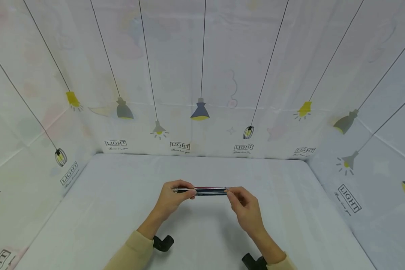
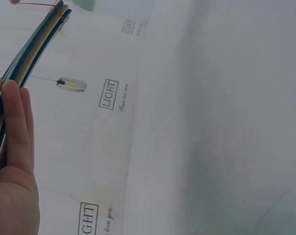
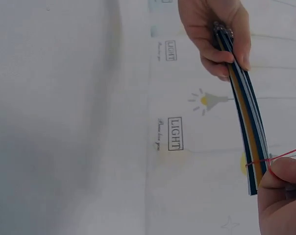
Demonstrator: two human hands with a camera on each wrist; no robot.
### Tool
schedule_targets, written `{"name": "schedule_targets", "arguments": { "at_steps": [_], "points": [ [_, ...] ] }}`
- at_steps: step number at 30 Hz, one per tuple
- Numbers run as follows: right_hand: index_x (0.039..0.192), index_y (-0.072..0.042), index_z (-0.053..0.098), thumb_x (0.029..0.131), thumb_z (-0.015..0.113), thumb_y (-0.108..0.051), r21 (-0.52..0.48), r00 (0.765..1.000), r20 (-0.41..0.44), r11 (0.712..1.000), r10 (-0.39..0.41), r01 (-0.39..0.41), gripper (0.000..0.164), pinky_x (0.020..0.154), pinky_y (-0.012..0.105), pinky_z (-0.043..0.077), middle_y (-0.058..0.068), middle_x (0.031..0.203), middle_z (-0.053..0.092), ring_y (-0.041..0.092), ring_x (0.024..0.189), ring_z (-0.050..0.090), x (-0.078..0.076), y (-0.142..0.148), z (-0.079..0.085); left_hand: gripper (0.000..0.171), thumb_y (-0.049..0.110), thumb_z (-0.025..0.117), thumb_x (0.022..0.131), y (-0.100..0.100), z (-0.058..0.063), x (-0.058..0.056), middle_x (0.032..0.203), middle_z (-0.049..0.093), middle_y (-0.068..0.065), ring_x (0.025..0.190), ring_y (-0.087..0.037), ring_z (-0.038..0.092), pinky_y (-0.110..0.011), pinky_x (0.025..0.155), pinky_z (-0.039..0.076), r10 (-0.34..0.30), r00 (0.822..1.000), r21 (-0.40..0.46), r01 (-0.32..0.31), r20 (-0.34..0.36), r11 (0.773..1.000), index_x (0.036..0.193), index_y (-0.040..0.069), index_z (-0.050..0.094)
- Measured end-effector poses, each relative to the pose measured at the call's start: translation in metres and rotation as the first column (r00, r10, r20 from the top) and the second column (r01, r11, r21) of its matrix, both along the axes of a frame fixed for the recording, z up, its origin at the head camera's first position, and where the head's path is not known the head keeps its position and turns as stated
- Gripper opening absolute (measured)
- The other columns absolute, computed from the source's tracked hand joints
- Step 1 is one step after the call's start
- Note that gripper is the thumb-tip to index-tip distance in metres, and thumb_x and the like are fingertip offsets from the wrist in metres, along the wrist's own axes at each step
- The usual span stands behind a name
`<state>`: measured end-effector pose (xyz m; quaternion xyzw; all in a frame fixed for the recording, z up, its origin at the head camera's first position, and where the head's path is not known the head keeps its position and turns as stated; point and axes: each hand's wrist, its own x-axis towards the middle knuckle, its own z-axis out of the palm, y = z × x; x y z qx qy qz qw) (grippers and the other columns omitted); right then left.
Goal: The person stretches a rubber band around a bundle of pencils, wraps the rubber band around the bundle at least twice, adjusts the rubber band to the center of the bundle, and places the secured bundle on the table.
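A bundle of long, thin sticks (image 1: 210,192), dark blue, white and yellow, is held level above the white surface. My left hand (image 1: 173,198) grips it near the end with silvery tips, thumb on one side and fingers on the other. In the right wrist view, a thin red band or string (image 3: 258,161) crosses the bundle near its other end and runs taut to the side. There my right hand (image 1: 246,210) pinches the red strand between thumb and finger; whether it also grips the sticks is partly hidden. The left wrist view shows my left fingers along the sticks (image 2: 33,44).
A white cloth-covered table (image 1: 202,168) lies below. White curtains (image 1: 175,67) printed with hanging lamps and the word LIGHT stand behind and on both sides. Black wrist mounts (image 1: 163,243) show at both sleeves.
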<state>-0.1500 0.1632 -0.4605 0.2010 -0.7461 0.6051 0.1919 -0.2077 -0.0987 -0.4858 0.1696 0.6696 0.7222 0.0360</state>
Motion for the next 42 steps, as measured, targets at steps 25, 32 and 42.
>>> {"name": "schedule_targets", "arguments": {
  "at_steps": [25,32,42],
  "points": [
    [0.101,-0.004,0.061,0.111,0.026,-0.006,-0.812,0.635,0.15,0.46,0.758,-0.358,0.037,0.054,0.017,0.037,-0.002,0.076,0.059,0.011,0.06,0.033,-0.031,0.016,-0.018,0.012,0.002,0.077,0.088,0.008,0.008,0.009,0.103,0.067,-0.015,0.075,-0.02,0.07,-0.032,0.079,0.059,-0.164,0.985,0.128,0.17,-0.062,0.977,0.098,-0.002,0.072],
    [0.101,-0.009,0.063,0.109,0.021,-0.007,-0.92,0.566,0.055,0.262,0.823,-0.292,0.043,0.066,0.022,0.043,-0.001,0.079,0.047,0.011,0.068,0.032,-0.022,-0.004,-0.032,0.019,0.009,0.08,0.088,0.014,0.008,0.009,0.106,0.066,-0.02,0.078,-0.023,0.069,-0.035,0.081,0.058,-0.058,0.998,0.133,0.058,-0.003,0.989,0.099,-0.003,0.073],
    [0.091,0.003,0.062,0.103,0.055,0.0,-0.369,0.988,0.122,0.928,0.096,-0.045,0.014,0.075,0.027,0.057,0.01,0.077,0.061,0.021,0.073,0.066,-0.004,-0.012,-0.029,0.026,0.021,0.085,0.085,0.012,0.006,0.005,0.097,0.071,-0.015,0.083,-0.028,0.071,-0.033,0.083,0.054,0.121,0.992,0.047,-0.123,0.037,0.991,0.101,0.002,0.075]
  ]
}}
